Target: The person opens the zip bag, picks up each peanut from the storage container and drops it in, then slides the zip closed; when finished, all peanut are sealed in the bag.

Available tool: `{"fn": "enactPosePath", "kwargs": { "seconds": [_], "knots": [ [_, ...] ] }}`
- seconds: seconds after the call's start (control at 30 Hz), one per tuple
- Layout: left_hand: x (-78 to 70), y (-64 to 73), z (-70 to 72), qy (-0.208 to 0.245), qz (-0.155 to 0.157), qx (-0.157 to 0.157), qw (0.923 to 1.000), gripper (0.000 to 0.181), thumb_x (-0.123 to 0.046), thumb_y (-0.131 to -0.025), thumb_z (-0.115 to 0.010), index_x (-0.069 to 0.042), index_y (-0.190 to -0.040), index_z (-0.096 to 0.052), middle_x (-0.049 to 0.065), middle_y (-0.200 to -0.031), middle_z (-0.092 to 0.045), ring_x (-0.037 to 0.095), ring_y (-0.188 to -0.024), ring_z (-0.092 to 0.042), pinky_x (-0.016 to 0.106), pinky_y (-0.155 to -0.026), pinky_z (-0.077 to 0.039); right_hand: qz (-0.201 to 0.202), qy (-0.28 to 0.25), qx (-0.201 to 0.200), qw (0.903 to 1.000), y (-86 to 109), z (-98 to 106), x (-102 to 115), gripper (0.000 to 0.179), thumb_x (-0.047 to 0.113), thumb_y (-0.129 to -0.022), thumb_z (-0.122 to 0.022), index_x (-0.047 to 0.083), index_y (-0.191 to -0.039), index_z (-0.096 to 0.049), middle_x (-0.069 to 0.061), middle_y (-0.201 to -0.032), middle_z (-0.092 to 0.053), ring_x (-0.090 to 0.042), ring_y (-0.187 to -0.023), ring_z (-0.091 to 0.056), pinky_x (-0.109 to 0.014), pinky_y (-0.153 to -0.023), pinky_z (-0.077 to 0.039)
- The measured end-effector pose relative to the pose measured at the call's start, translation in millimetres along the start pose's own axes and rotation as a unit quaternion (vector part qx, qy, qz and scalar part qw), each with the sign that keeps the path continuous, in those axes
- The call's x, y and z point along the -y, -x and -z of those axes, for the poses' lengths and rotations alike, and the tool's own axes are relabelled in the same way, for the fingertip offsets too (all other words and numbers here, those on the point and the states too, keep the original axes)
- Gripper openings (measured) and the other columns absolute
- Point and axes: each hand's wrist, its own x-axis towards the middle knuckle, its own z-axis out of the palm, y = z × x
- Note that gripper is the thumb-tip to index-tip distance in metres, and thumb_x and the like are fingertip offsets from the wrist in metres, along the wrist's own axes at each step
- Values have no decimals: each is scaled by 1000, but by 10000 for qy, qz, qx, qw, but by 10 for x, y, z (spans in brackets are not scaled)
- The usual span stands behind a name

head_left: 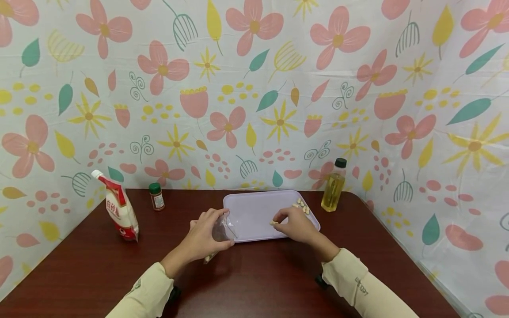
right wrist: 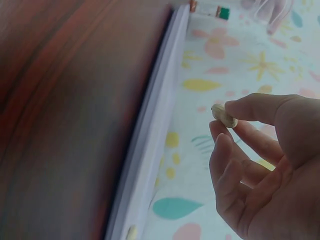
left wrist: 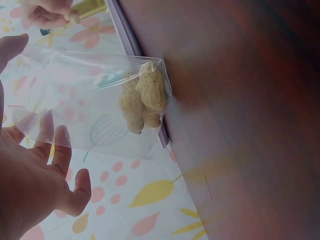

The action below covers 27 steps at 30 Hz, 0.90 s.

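My left hand (head_left: 204, 236) grips a clear plastic bag (left wrist: 75, 85) near its mouth, by the left edge of the lilac tray (head_left: 254, 212). Several unshelled peanuts (left wrist: 152, 92) lie at the bottom of the bag, close to the tabletop. Over the tray's right half, my right hand (head_left: 296, 225) pinches a single peanut (right wrist: 223, 116) between thumb and fingertips. A small group of peanuts (head_left: 305, 209) rests on the tray near its right edge, just beyond the right hand.
A bottle of yellow oil (head_left: 334, 187) stands right of the tray. At the left are a red-and-white pouch (head_left: 119, 207) with a white cap and a small green-lidded jar (head_left: 157, 198). Flowered cloth walls border the dark wooden table (head_left: 254, 282).
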Motion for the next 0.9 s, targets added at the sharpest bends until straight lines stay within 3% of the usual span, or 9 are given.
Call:
{"fn": "enactPosePath", "kwargs": {
  "seconds": [0.2,0.3,0.53,0.9],
  "knots": [
    [-4,3,5,-43,47,34,10000,82,-41,-72,-84,-16,-143,-51,-2,-123,-55,21,-114,-49,47,-79,-32,-68,-605,-115,9981,1,-53,224,4,13,-88,-73,12,-90,-76,1,-86,-71,-8,-46,-49,-27,-46,-43],
    [-6,6,2,-1,49,63,10000,81,-39,-73,-84,-15,-143,-51,-1,-123,-55,21,-113,-49,47,-79,-32,16,-760,-254,9968,9,-74,322,7,10,-88,-72,12,-93,-77,1,-89,-72,-8,-41,-46,-26,-42,-40],
    [4,4,-3,-49,22,75,10000,80,-41,-73,-84,-17,-143,-51,-2,-123,-55,19,-111,-49,47,-78,-31,192,-947,-412,9945,6,-128,519,6,13,-88,-74,13,-93,-77,3,-88,-72,-8,-42,-49,-26,-41,-41],
    [14,-6,1,5,-61,128,9999,79,-42,-75,-83,-16,-142,-51,-2,-123,-54,19,-110,-48,48,-79,-31,473,-1203,-341,9910,-41,-246,706,6,17,-87,-76,13,-90,-75,3,-89,-72,-10,-51,-56,-27,-48,-47]
  ]
}}
